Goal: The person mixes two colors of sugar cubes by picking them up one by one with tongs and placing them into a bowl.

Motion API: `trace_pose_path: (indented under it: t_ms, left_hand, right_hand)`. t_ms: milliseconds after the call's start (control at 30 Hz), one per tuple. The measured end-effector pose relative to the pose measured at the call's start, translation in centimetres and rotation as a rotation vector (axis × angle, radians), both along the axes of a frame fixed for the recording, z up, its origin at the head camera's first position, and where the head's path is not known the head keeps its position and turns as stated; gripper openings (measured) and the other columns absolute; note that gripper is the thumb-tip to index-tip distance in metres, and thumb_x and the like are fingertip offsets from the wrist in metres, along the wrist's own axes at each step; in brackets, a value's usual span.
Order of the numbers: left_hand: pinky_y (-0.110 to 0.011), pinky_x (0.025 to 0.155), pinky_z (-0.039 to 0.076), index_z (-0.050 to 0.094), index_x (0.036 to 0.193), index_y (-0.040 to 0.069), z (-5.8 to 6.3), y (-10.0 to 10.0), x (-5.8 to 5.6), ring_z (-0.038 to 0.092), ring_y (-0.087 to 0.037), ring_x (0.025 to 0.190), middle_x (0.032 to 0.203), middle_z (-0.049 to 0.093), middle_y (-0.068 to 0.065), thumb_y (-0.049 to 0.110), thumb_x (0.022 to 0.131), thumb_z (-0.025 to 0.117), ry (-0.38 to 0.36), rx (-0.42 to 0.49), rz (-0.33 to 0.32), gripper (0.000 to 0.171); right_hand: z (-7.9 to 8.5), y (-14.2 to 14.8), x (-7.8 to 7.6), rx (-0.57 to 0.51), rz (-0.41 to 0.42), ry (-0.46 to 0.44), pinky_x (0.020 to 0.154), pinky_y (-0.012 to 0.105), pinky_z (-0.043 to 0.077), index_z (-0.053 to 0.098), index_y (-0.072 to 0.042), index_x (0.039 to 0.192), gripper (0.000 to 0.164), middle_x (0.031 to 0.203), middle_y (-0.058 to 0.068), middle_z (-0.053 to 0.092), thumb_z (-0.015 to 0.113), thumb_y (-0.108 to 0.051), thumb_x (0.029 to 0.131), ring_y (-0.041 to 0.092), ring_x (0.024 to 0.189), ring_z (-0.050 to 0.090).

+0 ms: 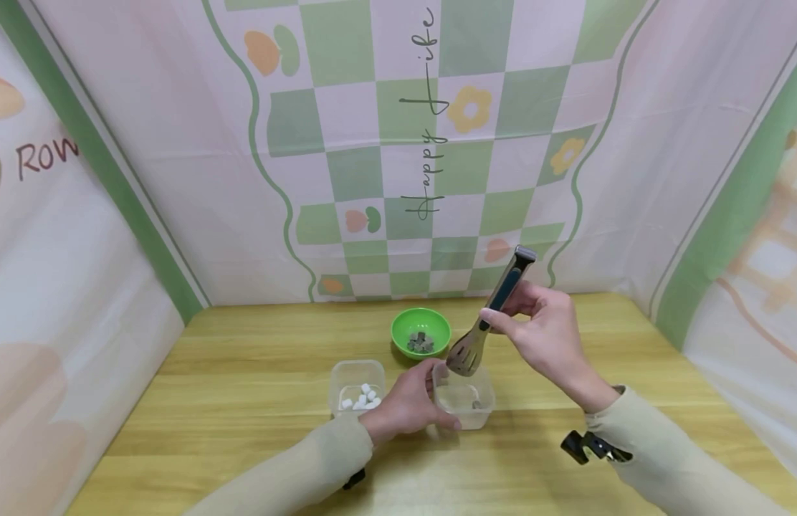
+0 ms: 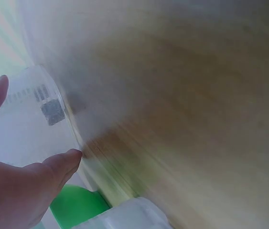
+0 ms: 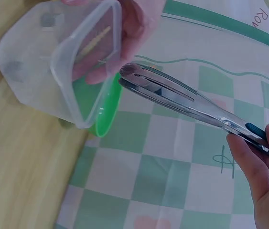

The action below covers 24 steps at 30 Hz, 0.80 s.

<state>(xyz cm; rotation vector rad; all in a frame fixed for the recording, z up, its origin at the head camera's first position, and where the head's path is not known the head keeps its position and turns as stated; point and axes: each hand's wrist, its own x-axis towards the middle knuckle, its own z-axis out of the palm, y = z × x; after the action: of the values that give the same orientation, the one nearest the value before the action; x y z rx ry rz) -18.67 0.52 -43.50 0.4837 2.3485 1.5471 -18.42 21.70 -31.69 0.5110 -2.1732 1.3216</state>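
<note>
My right hand (image 1: 547, 333) holds metal tongs (image 1: 504, 290) with dark grips, pinching them between thumb and fingers. The slotted tips hang over the back rim of a clear plastic container (image 1: 464, 418). In the right wrist view a dark patch shows between the tongs' (image 3: 191, 105) arms; whether it is a cube I cannot tell. My left hand (image 1: 408, 401) grips that container's left side, thumb in front and fingers behind. Through its wall, the left wrist view shows a grey cube (image 2: 53, 112). Behind stands a green bowl (image 1: 431, 317) holding several grey cubes (image 1: 420, 342).
Left of my left hand is a second clear container (image 1: 358, 367) with several white cubes (image 1: 362, 400) in it. Everything stands on a wooden table (image 1: 256, 401). A printed curtain (image 1: 347, 115) hangs at the table's back and sides.
</note>
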Motion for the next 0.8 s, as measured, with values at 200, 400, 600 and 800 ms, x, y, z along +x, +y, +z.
trace_pose_path:
  t_ms: [200, 400, 600, 800]
  left_hand:
    - [-0.044, 0.113, 0.049, 0.053, 0.147, 0.006, 0.0, -0.1, 0.0, 0.059, -0.033, 0.131, 0.141, 0.062, -0.009, 0.007, 0.065, 0.100, 0.002, -0.004, 0.001, 0.095]
    - [-0.044, 0.113, 0.049, 0.054, 0.145, 0.006, 0.0, 0.0, 0.0, 0.060, -0.032, 0.130, 0.138, 0.064, -0.008, 0.006, 0.063, 0.101, 0.004, -0.002, 0.005, 0.094]
    - [-0.045, 0.112, 0.049, 0.054, 0.145, 0.006, 0.0, 0.0, 0.0, 0.061, -0.032, 0.128, 0.138, 0.065, -0.009, 0.006, 0.062, 0.101, 0.006, -0.008, 0.005, 0.095]
    - [-0.044, 0.112, 0.049, 0.054, 0.146, 0.007, 0.0, -0.1, 0.0, 0.060, -0.032, 0.129, 0.138, 0.064, -0.008, 0.007, 0.064, 0.101, 0.010, -0.011, -0.001, 0.094]
  right_hand:
    - [0.8, -0.2, -0.7, -0.034, 0.023, -0.019, 0.065, 0.025, 0.063, 0.074, 0.004, 0.094, 0.013, 0.077, 0.011, 0.075, 0.083, 0.007, 0.086, 0.015, 0.069, 0.073]
    - [1.1, -0.5, -1.7, -0.136, 0.057, -0.072, 0.064, 0.035, 0.065, 0.070, 0.009, 0.100, 0.016, 0.081, 0.019, 0.073, 0.081, 0.006, 0.088, 0.019, 0.071, 0.074]
    - [1.2, -1.1, -2.9, -0.163, 0.047, -0.081, 0.064, 0.033, 0.065, 0.071, 0.009, 0.109, 0.024, 0.085, 0.024, 0.073, 0.082, 0.006, 0.088, 0.016, 0.071, 0.073]
    - [0.6, -2.0, -4.7, -0.085, 0.000, -0.061, 0.060, 0.024, 0.062, 0.072, 0.007, 0.099, 0.016, 0.083, 0.019, 0.075, 0.083, 0.002, 0.088, 0.017, 0.068, 0.071]
